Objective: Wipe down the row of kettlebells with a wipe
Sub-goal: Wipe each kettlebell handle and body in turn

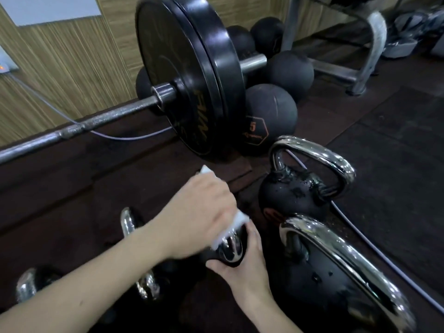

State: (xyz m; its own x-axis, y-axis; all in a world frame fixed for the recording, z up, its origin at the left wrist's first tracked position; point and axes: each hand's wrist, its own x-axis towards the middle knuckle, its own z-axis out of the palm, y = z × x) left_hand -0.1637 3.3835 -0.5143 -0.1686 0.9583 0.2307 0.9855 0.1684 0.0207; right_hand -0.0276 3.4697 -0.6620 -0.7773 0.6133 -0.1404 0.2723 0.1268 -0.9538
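No containers in view. Dark rubber floor (384, 152) carries everything.

Row of black kettlebells with chrome handles runs along the floor's near edge. Largest black kettlebell (336, 280) at the near right corner, its chrome loop arching over the body. Second black kettlebell (293, 195) just behind it, wet-looking patches on its top. Small black kettlebell (230, 251) in the middle, between the two hands. Two more chrome handles (127, 222) and (26, 287) to the left, bodies mostly hidden by the forearm.

Behind the row: steel barbell (96, 121) loaded with thick black bumper plates (192, 75), lying across the floor. Dark rubber medicine balls (271, 111) piled against the wood-grain wall (60, 68). Thin lilac cable (355, 227) runs over the floor past the second kettlebell. Grey metal rack frame (370, 56) at the far right.

Left hand (199, 212), fingers curled, grips a crumpled white wipe (230, 227) and presses it onto the small kettlebell's chrome handle. Right hand (242, 263) cups that kettlebell's body from the right, fingers wrapped round it, thumb underneath. Motion blur on the left hand.
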